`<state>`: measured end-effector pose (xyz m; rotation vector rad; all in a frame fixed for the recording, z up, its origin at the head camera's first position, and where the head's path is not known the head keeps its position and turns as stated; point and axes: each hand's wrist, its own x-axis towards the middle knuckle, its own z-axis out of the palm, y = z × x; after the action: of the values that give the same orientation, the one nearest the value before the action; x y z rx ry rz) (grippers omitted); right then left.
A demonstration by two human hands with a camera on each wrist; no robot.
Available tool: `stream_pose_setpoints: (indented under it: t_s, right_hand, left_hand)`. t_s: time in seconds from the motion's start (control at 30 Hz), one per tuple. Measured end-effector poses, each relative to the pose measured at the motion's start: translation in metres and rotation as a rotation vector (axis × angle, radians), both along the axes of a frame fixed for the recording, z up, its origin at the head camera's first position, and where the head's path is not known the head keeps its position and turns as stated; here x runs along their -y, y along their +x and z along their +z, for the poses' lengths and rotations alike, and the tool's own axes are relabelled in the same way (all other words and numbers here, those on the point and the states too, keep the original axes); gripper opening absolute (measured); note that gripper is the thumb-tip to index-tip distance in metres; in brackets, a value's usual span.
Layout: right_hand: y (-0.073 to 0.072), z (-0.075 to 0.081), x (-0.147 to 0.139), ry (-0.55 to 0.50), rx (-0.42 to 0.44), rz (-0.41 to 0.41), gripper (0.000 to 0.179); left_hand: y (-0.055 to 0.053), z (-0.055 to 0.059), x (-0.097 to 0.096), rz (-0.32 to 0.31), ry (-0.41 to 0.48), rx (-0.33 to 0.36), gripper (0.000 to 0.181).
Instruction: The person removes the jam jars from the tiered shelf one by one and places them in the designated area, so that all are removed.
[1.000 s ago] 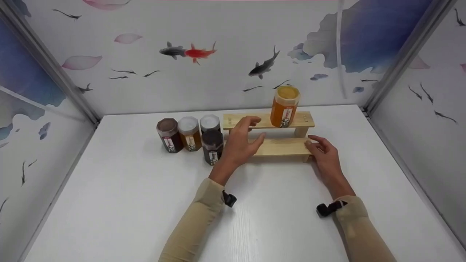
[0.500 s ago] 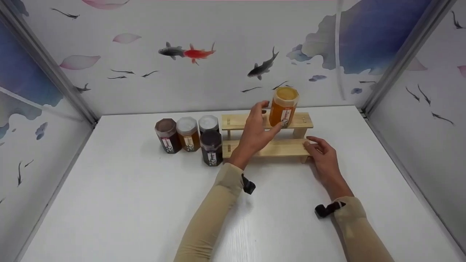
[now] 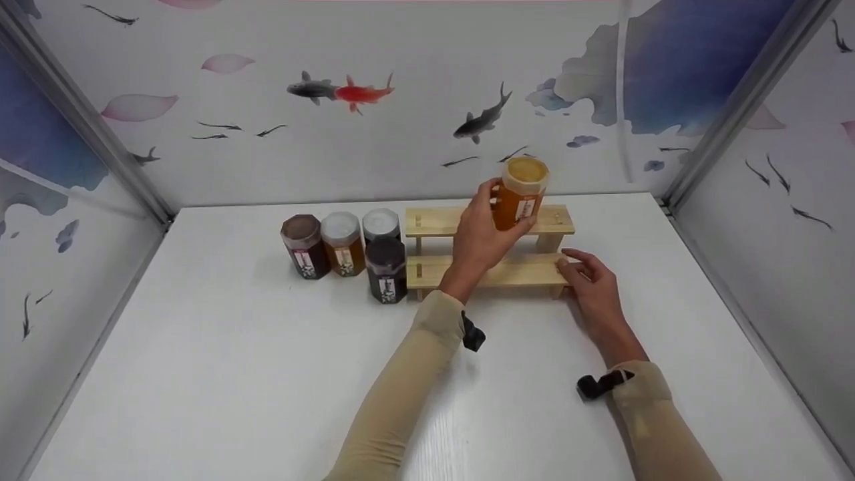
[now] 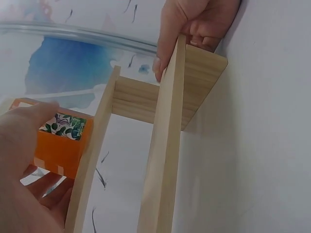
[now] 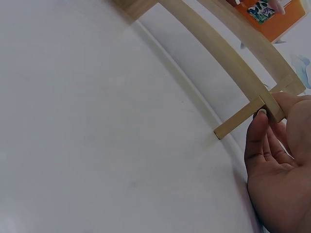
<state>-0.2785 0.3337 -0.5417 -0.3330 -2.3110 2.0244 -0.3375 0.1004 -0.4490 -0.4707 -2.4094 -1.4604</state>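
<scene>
A jar of orange-amber honey (image 3: 520, 207) with a yellowish lid stands upright on the upper step of a two-step wooden rack (image 3: 514, 270). My left hand (image 3: 482, 234) grips this jar from its left side, thumb across the front by the label and fingers behind. In the left wrist view the jar's base (image 4: 60, 150) is right at the upper board. My right hand (image 3: 594, 287) pinches the right end of the lower step; in the right wrist view its thumb and fingers close round the board's corner (image 5: 274, 109).
Left of the rack stand several lidded jars: a dark one (image 3: 387, 270) in front, a white-lidded one (image 3: 381, 226) behind it, an amber one (image 3: 344, 244) and a brown-lidded one (image 3: 306, 247). Printed panels wall the white table (image 3: 267, 374) at back and sides.
My left hand has moved right and away from me, from above the rack's left part to the honey jar, and has closed round it. The right hand keeps its hold on the rack.
</scene>
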Motion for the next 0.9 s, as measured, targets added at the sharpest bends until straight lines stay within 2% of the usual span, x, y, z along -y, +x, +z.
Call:
stream_pose_setpoints:
  t_s: [0.27,0.53,0.73,0.9]
  right_hand:
    - [-0.001,0.0,0.003,-0.017,-0.006,-0.01,0.064]
    - [-0.001,0.0,0.002,-0.029,0.001,-0.002,0.068]
    - [0.0,-0.001,0.0,-0.026,-0.005,0.002,0.067]
    - [0.001,-0.001,0.0,-0.04,-0.021,0.008,0.066]
  left_hand:
    - [0.006,-0.001,0.001,0.046,-0.031,0.0,0.082]
    - [0.017,-0.002,0.011,0.015,-0.058,0.02,0.085]
    - [0.031,-0.002,0.022,-0.031,-0.045,-0.034,0.076]
    - [0.041,-0.001,0.035,-0.054,-0.055,-0.032,0.076]
